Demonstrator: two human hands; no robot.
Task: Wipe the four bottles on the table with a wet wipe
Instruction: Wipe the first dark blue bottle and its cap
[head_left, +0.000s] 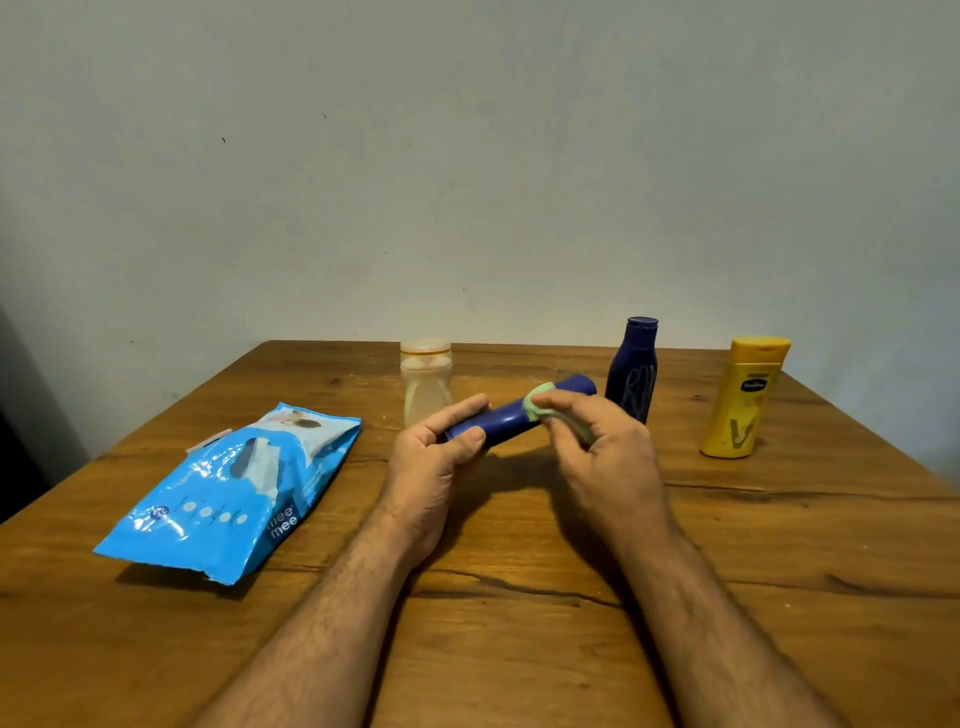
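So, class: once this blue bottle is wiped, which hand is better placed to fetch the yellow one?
The right hand: the yellow bottle stands on its side, though it holds the wipe.

**Four bottles and a wipe on the wooden table**

The slim dark-blue plastic bottle (519, 410) lies tilted above the table's middle, held off the surface, with a crumpled pale-green wet wipe (545, 402) pressed around its mid-body. A translucent cream plastic bottle with a domed cap (426, 382) stands upright near the far edge, left of centre. A dark navy plastic bottle with a flat cap (634, 369) stands upright near the far edge, right of centre. A yellow plastic lotion bottle (740, 400) stands upright, slightly leaning, toward the far right corner.
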